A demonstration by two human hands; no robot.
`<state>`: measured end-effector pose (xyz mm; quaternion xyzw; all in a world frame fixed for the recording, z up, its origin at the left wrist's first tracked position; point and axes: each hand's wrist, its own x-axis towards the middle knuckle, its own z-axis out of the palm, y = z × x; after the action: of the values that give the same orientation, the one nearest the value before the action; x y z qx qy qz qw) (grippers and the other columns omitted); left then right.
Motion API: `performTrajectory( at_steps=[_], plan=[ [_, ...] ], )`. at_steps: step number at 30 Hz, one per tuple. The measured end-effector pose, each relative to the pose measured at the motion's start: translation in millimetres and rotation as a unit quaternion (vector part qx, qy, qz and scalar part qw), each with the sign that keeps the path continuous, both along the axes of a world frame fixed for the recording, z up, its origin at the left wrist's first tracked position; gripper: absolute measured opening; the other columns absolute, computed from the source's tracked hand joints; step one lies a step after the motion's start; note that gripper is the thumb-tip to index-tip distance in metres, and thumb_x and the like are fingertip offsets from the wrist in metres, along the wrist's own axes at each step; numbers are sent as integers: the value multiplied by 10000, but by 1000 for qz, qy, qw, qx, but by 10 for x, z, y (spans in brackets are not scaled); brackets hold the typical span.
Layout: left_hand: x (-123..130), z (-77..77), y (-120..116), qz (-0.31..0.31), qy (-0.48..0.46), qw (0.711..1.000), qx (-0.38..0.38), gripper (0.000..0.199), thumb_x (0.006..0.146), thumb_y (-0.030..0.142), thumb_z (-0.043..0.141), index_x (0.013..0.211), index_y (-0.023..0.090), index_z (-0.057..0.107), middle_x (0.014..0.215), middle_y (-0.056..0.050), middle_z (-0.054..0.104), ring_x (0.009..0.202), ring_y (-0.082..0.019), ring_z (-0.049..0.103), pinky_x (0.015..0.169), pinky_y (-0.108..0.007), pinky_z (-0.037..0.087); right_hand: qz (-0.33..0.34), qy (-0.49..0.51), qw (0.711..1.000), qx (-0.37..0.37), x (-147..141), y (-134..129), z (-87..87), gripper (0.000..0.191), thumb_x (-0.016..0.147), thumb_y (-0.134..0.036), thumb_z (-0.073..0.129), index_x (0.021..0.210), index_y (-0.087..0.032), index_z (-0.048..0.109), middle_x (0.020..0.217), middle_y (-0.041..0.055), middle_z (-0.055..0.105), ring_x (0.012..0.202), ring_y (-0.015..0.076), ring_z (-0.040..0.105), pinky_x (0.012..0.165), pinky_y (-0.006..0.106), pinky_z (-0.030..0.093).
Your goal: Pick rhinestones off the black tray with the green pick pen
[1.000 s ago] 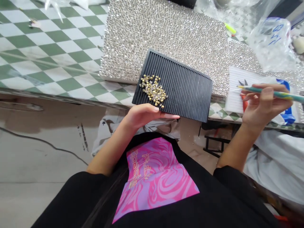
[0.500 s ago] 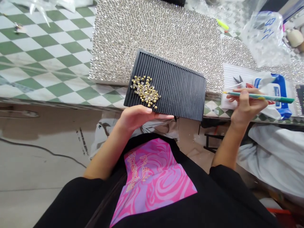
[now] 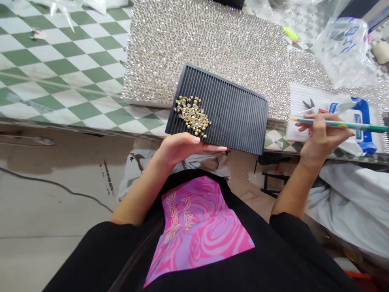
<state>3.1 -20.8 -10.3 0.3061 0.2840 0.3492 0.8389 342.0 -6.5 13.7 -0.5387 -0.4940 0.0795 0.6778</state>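
Observation:
My left hand (image 3: pixel 182 147) grips the near edge of a black ridged tray (image 3: pixel 234 113), thumb on top and fingers under it. Gold-backed rhinestones (image 3: pixel 193 115) lie in a loose pile on the tray's left half. The tray is held at a slant over the table's front edge, overlapping a panel covered in rhinestones (image 3: pixel 206 48). To the right, my right hand (image 3: pixel 319 136) is closed round a slim green pen-like tool (image 3: pixel 343 123) with a yellowish tip pointing left. That tool is held above a wet-wipes pack (image 3: pixel 360 125).
A green-and-white checkered tablecloth (image 3: pixel 73 67) covers the table. Dark-tipped scissors or pliers (image 3: pixel 308 104) lie by the wipes. Behind are a clear plastic bag (image 3: pixel 346 52) with blue writing and a neon-yellow stick (image 3: pixel 290 34). Grey-white cloth (image 3: pixel 355 202) hangs at the right.
The whole view has shifted a little, so table things appear slightly further right. Both hands keep their holds; the rhinestone pile looks much the same.

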Motion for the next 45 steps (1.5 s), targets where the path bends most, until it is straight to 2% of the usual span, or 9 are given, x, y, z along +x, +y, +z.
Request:
performTrajectory(
  at_steps=[3,7,12,15,21,26,34,39,45],
  plan=[
    [-2,-52,2,-21,-36,999,9,165,680,294,616,766,175,692,936,-45,755,1206,-383,659,1105,-563,466,24,-27,999,16,-152,26,137,88,734,-235,631,667,-198,676,638,7,676,453,111,597,395,224,403],
    [12,-55,11,-16,-70,997,1,152,678,261,614,777,165,678,970,-55,751,1260,-376,632,1100,-557,469,161,-73,984,23,-641,97,335,112,824,-204,638,767,-178,731,693,-7,688,544,99,648,488,228,513],
    [45,24,24,-29,-79,996,-6,298,680,222,575,930,153,721,1048,-54,750,1311,-367,595,1111,-578,457,383,-108,916,-55,-1240,294,439,98,911,-238,683,884,-237,777,807,-11,746,646,107,693,605,246,574],
    [59,51,21,-24,-96,995,-13,380,651,214,601,1006,175,730,1066,-27,754,1309,-347,597,1106,-578,469,444,-143,880,-87,-1412,438,455,127,918,-381,710,877,-274,765,838,-3,750,669,136,689,654,302,606],
    [68,56,14,-9,-130,991,-20,361,646,185,633,987,178,751,1029,-1,766,1181,-305,676,1060,-554,530,461,-194,860,-104,-1542,536,494,316,938,-489,655,779,-229,735,835,12,751,697,132,697,691,288,607],
    [73,46,28,-15,-139,990,-17,386,640,176,623,1004,202,747,1024,24,766,1208,-297,667,1065,-549,526,465,-203,854,-115,-1571,543,516,293,912,-497,679,750,-257,721,813,11,754,678,134,697,611,275,577],
    [64,24,25,-13,-143,990,-10,384,670,158,599,1025,164,745,1058,-23,761,1243,-336,648,1072,-576,508,484,-208,844,-98,-1583,572,497,190,890,-439,716,766,-295,723,816,-11,760,686,152,701,642,310,593],
    [55,11,31,-17,-132,991,-11,347,681,167,601,995,141,745,1060,-41,760,1218,-348,662,1100,-599,479,485,-208,843,-106,-1578,530,488,188,950,-380,656,868,-240,750,910,2,762,760,131,717,693,272,583],
    [63,13,32,-19,-120,993,-2,308,674,194,616,952,162,744,1076,-36,758,1290,-362,616,1096,-600,488,466,-197,859,-74,-1572,539,473,280,954,-416,644,786,-207,725,834,10,748,677,118,688,649,264,569]
  ],
)
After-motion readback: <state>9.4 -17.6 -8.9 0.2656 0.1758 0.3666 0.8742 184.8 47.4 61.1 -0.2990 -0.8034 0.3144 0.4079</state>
